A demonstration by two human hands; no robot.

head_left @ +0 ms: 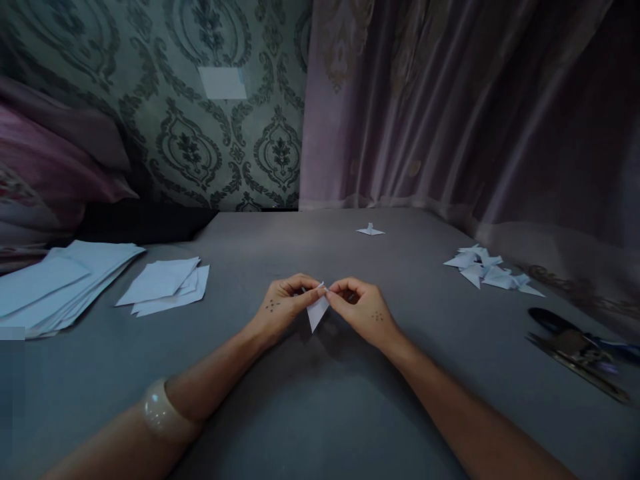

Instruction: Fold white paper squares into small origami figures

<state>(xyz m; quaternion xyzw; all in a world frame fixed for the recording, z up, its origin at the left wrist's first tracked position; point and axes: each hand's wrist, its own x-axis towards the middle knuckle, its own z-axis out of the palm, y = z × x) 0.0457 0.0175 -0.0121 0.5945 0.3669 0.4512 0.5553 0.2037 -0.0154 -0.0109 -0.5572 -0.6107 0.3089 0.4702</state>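
A small folded piece of white paper (317,315) is held up between my two hands, with one pointed end hanging down. My left hand (290,299) pinches its upper left edge between thumb and fingers. From the other side, my right hand (361,307) grips the top with thumb and forefinger close to my left fingertips. The upper folds are partly hidden by my fingers. Farther back on the grey surface stands a folded paper crane (371,230). Several more paper cranes (487,268) lie in a pile at the right.
A stack of white paper sheets (75,280) lies at the left, beside smaller paper squares (167,283). Scissors or similar tools (575,353), blurred, rest at the right. A curtain (390,120) and patterned wall (225,147) border the grey surface (280,250). Pink cloth (55,157) is at far left.
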